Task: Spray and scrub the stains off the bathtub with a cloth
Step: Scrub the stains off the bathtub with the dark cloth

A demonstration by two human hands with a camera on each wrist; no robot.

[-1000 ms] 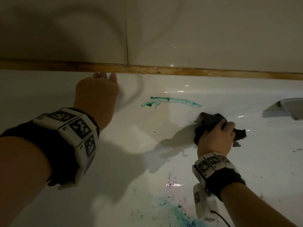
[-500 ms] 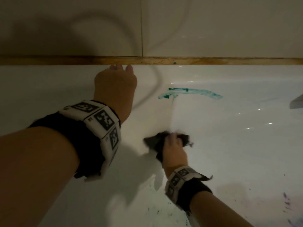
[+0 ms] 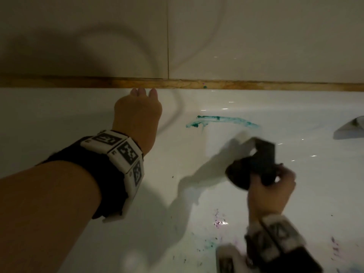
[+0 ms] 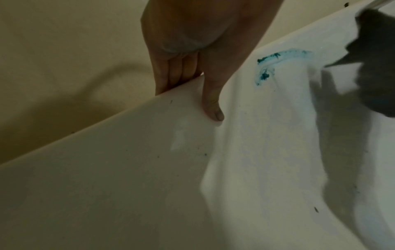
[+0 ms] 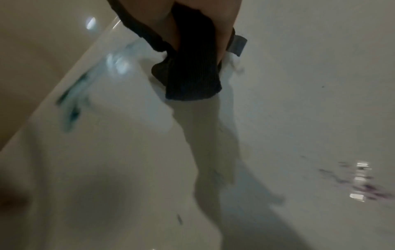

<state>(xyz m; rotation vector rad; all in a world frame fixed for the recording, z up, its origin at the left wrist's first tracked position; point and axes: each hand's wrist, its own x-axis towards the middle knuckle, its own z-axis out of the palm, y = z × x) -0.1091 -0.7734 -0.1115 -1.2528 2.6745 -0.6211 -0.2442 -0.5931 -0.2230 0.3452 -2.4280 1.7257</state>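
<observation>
The right hand (image 3: 270,191) sits at about four o'clock in the head view, its fingers curled tight around a bunched dark cloth (image 3: 254,166). One flat corner of the cloth sticks up toward twelve o'clock, blurred. In the right wrist view the ribbed cloth (image 5: 188,71) hangs down from the fingers over the white bathtub (image 5: 299,101); whether it touches the surface I cannot tell.

The left hand (image 3: 137,117) is at about eleven o'clock of the right one, well apart from it. Its fingers are straight and laid over the tub's far rim (image 4: 119,111), while the thumb (image 4: 210,99) points down the inner wall; the hand rests there and holds nothing.

Between the hands, toward twelve o'clock, a teal smear (image 3: 220,121) runs sideways across the upper inner wall, just below the rim. The left wrist view shows the same teal smear (image 4: 275,62) at two o'clock of the thumb. Purple specks (image 3: 218,220) lie near the bottom of the tub at six o'clock, beside faint teal flecks (image 3: 206,247). A wooden strip (image 3: 256,85) runs along the rim, with pale wall tiles (image 3: 256,36) above it.
</observation>
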